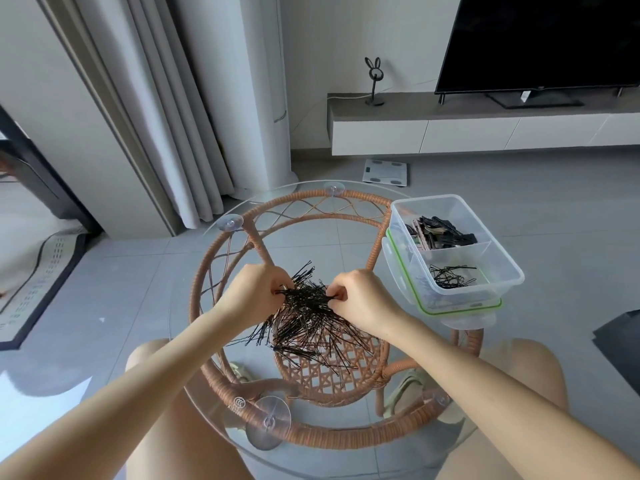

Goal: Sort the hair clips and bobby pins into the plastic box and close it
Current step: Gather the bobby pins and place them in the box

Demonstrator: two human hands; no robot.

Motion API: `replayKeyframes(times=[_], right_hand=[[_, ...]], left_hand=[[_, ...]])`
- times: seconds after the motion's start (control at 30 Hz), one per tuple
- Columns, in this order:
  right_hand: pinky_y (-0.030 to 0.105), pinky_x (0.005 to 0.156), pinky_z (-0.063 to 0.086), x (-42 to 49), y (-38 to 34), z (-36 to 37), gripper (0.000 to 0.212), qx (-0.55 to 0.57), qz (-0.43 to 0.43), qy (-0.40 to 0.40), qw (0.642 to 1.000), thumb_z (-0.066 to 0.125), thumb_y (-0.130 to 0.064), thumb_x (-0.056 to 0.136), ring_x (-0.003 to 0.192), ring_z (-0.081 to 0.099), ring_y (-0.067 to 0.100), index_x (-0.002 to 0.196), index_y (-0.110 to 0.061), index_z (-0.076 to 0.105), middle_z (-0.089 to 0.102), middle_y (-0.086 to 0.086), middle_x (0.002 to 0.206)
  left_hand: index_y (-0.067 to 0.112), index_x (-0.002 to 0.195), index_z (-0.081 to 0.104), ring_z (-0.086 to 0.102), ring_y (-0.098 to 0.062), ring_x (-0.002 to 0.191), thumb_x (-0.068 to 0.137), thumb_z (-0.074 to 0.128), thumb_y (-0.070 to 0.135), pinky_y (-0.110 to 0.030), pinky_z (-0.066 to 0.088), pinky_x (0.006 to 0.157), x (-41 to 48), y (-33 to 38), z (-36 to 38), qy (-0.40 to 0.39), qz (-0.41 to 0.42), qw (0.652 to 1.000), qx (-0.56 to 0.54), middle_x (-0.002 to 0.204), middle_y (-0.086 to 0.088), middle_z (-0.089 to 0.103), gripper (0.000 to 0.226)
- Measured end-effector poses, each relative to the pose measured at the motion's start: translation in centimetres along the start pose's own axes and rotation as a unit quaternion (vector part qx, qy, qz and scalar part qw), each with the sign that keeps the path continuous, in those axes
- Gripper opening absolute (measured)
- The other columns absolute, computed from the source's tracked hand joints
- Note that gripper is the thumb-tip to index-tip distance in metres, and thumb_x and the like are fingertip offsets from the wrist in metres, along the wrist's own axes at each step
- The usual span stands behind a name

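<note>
On the glass counter point(214, 306) in the living room, the pins point(308, 320) lay heaped at centre. I had my left hand point(258, 289) and right hand point(360, 296) pinched on the pile, gathering a bunch for the box point(457, 244) just right, lid off underneath.

Your left hand point(258, 292) and right hand point(360, 299) covered the top of the black bobby-pin heap point(308, 323), so you could not see how many pins each pinched. The clear lid with green seal point(450, 308) lay mostly hidden under the clear plastic box point(498, 244). The black television point(540, 43) was cut off at the frame's top and right edges.
</note>
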State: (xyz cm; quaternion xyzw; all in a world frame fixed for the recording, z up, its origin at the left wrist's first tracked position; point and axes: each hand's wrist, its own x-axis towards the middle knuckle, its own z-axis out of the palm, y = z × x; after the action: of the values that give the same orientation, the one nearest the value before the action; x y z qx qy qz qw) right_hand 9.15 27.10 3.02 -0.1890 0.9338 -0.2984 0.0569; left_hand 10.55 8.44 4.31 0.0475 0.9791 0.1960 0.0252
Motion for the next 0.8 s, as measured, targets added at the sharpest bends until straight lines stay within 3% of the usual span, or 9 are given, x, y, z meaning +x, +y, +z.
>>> replayKeyframes(times=[0.17, 0.27, 0.4, 0.57, 0.8], right_hand=[[0.032, 0.084, 0.051, -0.2, -0.4, -1.1, 0.016, 0.013, -0.004, 0.012, 1.0, 0.064, -0.007, 0.078, 0.086, 0.065, 0.02, 0.092, -0.006, 0.071, 0.072, 0.009, 0.092], [0.021, 0.075, 0.048, -0.5, -0.4, -2.1, 0.014, 0.016, -0.006, 0.021, 1.0, 0.065, -0.007, 0.079, 0.079, 0.062, 0.014, 0.091, -0.007, 0.072, 0.072, 0.007, 0.09], [0.006, 0.063, 0.041, -0.7, -0.2, -4.2, 0.012, 0.037, -0.004, 0.033, 0.999, 0.067, -0.006, 0.077, 0.067, 0.057, 0.002, 0.088, -0.008, 0.072, 0.071, 0.002, 0.085], [0.003, 0.057, 0.044, -0.7, 0.3, -6.2, 0.01, 0.057, 0.011, 0.043, 0.997, 0.07, -0.009, 0.074, 0.064, 0.057, -0.005, 0.082, -0.013, 0.073, 0.066, -0.009, 0.073], [0.01, 0.061, 0.045, -1.2, 0.9, -6.5, 0.01, 0.052, 0.021, 0.031, 0.998, 0.071, -0.009, 0.074, 0.065, 0.059, -0.001, 0.084, -0.011, 0.073, 0.071, -0.001, 0.079]], left_hand=[[0.017, 0.093, 0.074, 0.066, -0.013, 0.063, 0.077, 0.064, 0.006, -0.009, 0.043, 0.053, -0.1, 0.0, -1.3, 0.007, -0.036, 0.999, -0.035, 0.057, 0.007, 0.061, 0.022], [0.018, 0.088, 0.076, 0.069, -0.016, 0.06, 0.077, 0.066, 0.008, -0.005, 0.042, 0.043, -0.1, 0.1, -2.4, 0.01, -0.051, 0.997, -0.065, 0.049, 0.013, 0.06, 0.018], [0.02, 0.081, 0.076, 0.057, 0.011, 0.042, 0.074, 0.068, 0.007, -0.003, 0.035, 0.036, 0.1, 0.2, -3.8, 0.029, -0.071, 0.991, -0.113, 0.037, 0.018, 0.056, 0.016], [0.019, 0.077, 0.074, 0.057, 0.01, 0.039, 0.074, 0.067, 0.005, -0.005, 0.043, 0.042, 0.2, 0.7, -5.0, 0.032, -0.107, 0.977, -0.183, 0.037, 0.018, 0.059, 0.017], [0.013, 0.08, 0.074, 0.048, 0.006, 0.028, 0.075, 0.065, 0.001, -0.004, 0.03, 0.031, -0.2, 1.7, -5.8, 0.045, -0.11, 0.968, -0.223, 0.034, 0.016, 0.058, 0.016]])
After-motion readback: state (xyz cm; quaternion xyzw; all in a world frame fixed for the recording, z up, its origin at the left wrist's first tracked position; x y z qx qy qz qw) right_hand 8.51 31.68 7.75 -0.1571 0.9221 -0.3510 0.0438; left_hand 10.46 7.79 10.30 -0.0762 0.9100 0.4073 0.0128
